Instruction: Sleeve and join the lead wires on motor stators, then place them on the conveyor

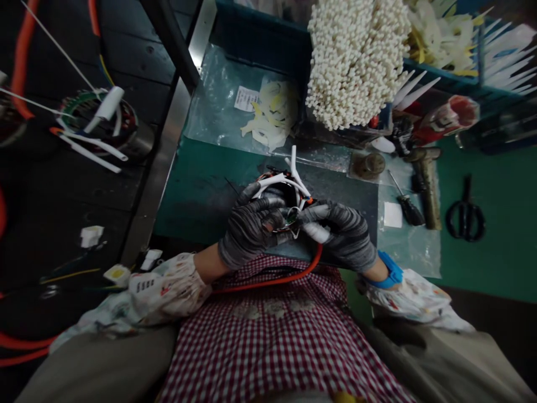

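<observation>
A motor stator [288, 194], ring-shaped with white insulating sleeves [296, 174] on its leads, sits on the bench in front of me. My left hand [247, 230], in a grey striped glove, is closed around its near left side. At the near right rim is my right hand [347, 230], gloved alike, with white wrapping on a fingertip. Its thumb and fingers are pinched together at a thin white cord [295, 211] that loops near the rim. An orange cable [296, 278] runs from beneath my right hand across my lap. My fingers hide the stator's near edge.
A large bundle of white sleeve tubes [356, 61] stands behind the stator. Pale cut strips [272, 112] lie on plastic at back left. A screwdriver [406, 201], a hammer [428, 187] and black scissors [465, 215] lie right. Another stator [136, 134] stands left, beyond a metal edge [161, 162].
</observation>
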`<state>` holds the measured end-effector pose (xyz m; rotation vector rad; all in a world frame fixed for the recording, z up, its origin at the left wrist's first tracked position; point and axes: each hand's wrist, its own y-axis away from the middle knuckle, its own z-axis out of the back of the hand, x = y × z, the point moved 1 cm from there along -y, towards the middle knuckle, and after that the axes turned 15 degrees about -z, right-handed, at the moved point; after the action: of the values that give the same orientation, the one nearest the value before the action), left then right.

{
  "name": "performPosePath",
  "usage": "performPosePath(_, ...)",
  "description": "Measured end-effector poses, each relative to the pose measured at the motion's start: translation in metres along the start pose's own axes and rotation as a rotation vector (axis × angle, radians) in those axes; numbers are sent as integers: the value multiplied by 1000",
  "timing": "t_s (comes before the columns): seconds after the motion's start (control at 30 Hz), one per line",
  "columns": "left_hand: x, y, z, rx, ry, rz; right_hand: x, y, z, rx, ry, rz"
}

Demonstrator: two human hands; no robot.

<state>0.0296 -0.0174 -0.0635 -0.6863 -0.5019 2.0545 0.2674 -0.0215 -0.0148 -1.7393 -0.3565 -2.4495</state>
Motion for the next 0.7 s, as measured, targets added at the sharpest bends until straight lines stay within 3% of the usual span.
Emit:
performPosePath(0.2,-1,-4,1,-75,23,-40,-2,-1,3,-2,50,34)
performPosePath(0.3,0,-4,2,-41,49,-23,-5,1,3,111,91,88)
performPosePath(0.4,0,-3,2,18,76,18,-14,6,-4,275,137,52)
performPosePath(0.5,1,-4,4,28,110,22,-27,9,-7,258,95,-19)
performPosePath(0.6,1,-5,4,-8,140,5,-30,12,-3,188,127,133)
performPosePath(0.7,0,-5,3,-22,162,25,-19,12,-2,268,233,300)
